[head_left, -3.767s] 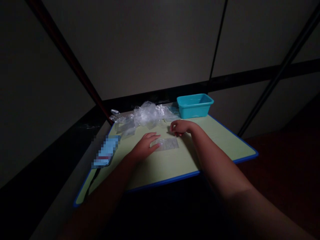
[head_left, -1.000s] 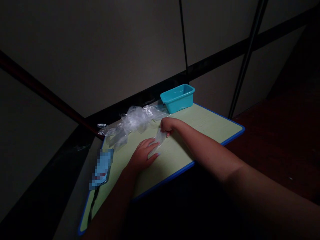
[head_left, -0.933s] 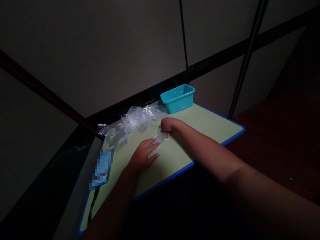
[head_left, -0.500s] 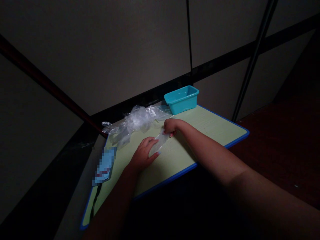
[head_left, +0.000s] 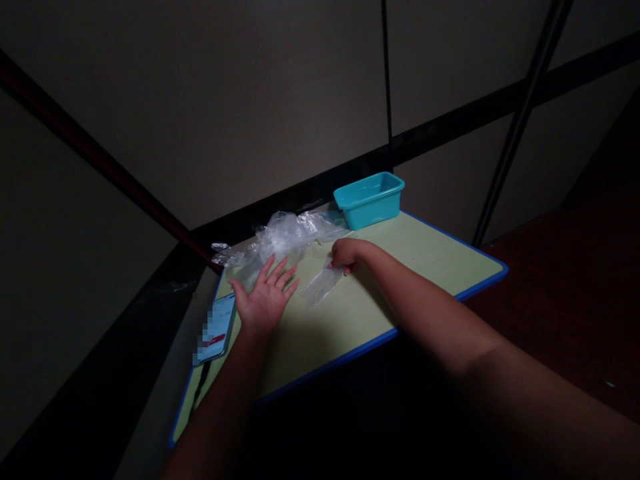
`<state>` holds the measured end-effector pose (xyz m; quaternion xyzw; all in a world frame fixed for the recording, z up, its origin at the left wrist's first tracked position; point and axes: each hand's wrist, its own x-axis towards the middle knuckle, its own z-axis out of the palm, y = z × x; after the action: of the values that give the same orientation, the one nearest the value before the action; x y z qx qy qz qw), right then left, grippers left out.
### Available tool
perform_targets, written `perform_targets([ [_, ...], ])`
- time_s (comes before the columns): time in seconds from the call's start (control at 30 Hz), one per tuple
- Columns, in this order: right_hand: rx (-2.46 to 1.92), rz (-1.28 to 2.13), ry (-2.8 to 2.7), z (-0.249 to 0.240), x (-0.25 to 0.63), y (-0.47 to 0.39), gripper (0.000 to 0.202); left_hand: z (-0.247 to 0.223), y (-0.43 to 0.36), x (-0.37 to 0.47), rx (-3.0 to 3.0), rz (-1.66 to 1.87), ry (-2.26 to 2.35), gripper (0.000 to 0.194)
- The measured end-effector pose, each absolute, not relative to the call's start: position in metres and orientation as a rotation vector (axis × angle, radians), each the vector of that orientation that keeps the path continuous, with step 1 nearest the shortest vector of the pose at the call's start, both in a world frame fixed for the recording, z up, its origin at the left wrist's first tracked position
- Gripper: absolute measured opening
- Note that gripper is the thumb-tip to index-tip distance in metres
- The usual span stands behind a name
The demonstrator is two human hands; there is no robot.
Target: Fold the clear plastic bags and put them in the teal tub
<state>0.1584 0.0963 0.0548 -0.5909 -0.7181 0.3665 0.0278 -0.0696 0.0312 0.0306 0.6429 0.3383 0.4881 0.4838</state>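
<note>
At the far left, just beside the left hand and on its thumb side, lies a flat device (head_left: 219, 325) with a pale lit face, partly pixelated; a dark cord (head_left: 201, 381) runs from its near end, left of the left forearm. The left hand (head_left: 265, 303) is spread wide, palm turned up, thumb pointing outward to the left and the four fingers fanned away from the wearer; it holds nothing. Whether its back touches the table (head_left: 430, 257) cannot be told. Beyond its fingertips, a heap of crumpled clear film (head_left: 285, 233) stretches along the table's far side.

Between the two hands lies a clear plastic piece (head_left: 320, 287), narrow and flat. Its long axis runs obliquely, the near end pointing toward the wearer and the left hand, the far end reaching the right hand. The right hand (head_left: 344, 255) is bent at the wrist, its fingers curled closed on that far end; the exact placing of the thumb is hidden.

Beyond the right hand and slightly to its right stands a turquoise bin (head_left: 374, 205), upright, well apart from the left hand. The table's blue edging (head_left: 493, 275) appears farthest right.
</note>
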Motion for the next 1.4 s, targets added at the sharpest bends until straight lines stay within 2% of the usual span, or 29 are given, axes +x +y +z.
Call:
perform_targets([
  [0.1, -1.822, 1.126, -2.210, 0.056, 0.158, 0.095, 0.025, 0.028, 0.032, -0.068, 1.624, 1.268, 0.928, 0.083],
  [0.23, -1.825, 1.123, -2.208, 0.057, 0.158, 0.094, 0.025, 0.025, 0.033, -0.067, 1.615, 1.424, 1.029, 0.043],
  [0.3, -1.838, 1.132, -2.207, 0.057, 0.158, 0.094, 0.025, 0.026, 0.033, -0.067, 1.496, 1.509, 0.985, 0.028],
  [0.5, -1.848, 1.113, -2.242, 0.056, 0.158, 0.094, 0.024, 0.026, 0.033, -0.067, 1.356, 1.511, 1.003, 0.043],
  [0.63, -1.854, 1.108, -2.240, 0.054, 0.158, 0.095, 0.023, 0.018, 0.034, -0.070, 1.525, 1.502, 0.986, 0.035],
  [0.73, -1.854, 1.095, -2.256, 0.053, 0.158, 0.096, 0.023, 0.017, 0.034, -0.075, 1.921, 1.476, 1.011, 0.058],
  [0.8, -1.854, 1.084, -2.275, 0.052, 0.158, 0.097, 0.022, 0.018, 0.032, -0.076, 2.275, 1.298, 1.058, 0.068],
  [0.93, -1.860, 1.077, -2.282, 0.053, 0.158, 0.096, 0.020, 0.022, 0.025, -0.069, 2.745, 0.682, 1.043, 0.057],
  [1.0, -1.863, 1.069, -2.281, 0.054, 0.158, 0.096, 0.020, 0.022, 0.023, -0.064, 2.807, 0.517, 1.002, 0.051],
  [1.17, -1.863, 1.027, -2.299, 0.056, 0.157, 0.094, 0.023, 0.022, 0.022, -0.054, 2.856, 0.427, 0.993, 0.043],
  [1.4, -1.872, 0.958, -2.341, 0.057, 0.155, 0.093, 0.028, 0.021, 0.022, -0.050, 2.873, 0.407, 0.961, 0.045],
])
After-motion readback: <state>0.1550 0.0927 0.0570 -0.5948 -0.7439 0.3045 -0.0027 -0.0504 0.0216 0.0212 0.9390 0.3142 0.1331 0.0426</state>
